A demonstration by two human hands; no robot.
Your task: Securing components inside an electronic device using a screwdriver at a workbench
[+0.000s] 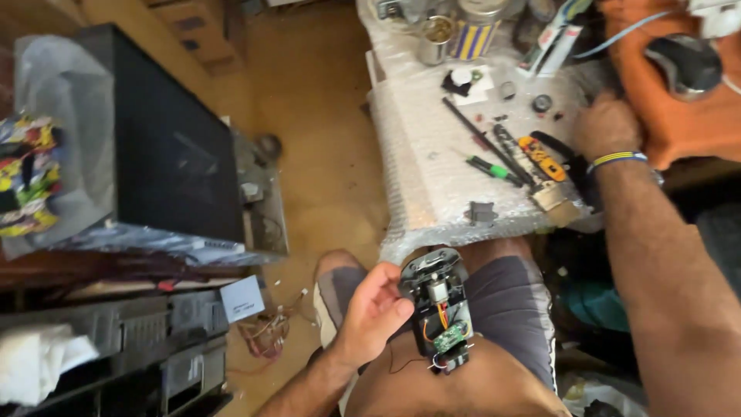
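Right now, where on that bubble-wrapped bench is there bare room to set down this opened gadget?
The near-left part of the bench is bare, bordered by its left edge, the green-handled tool and a small grey part. The right side under the right hand and the back by the cans are crowded.

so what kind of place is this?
Likely a home electronics repair bench: hand tools on a bubble-wrap-covered table, an opened black gadget with bare circuit board and wires in the left hand, stacked black electronics boxes.

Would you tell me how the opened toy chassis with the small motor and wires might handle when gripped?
The toy chassis, held in the left hand, probably feels stiff and light: it is a plastic shell. Its exposed orange wires and green circuit board look fragile and apt to snag.
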